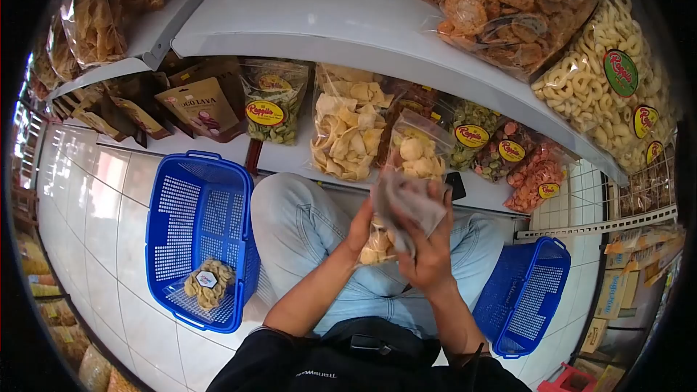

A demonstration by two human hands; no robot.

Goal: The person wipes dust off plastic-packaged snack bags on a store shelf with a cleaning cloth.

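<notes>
In front of my lap, my left hand [360, 231] is closed on the side of a clear snack bag [377, 245] filled with pale round chips. Across the bag lies a grey cloth [415, 207], blurred by motion, with my right hand [430, 258] closed on it. The cloth hides the bag's middle. Above it, pale chips in clear plastic [419, 151] show in line with the held bag, overlapping the shelf's front edge.
A blue basket [248, 247] at my left holds a small labelled snack bag [208, 283]. Another blue basket [501, 303] stands at my right. Ahead, a low shelf carries green chips [272, 105], a large cream-chip bag [347, 127] and brown pouches [203, 105]. An upper shelf [312, 7] overhangs them.
</notes>
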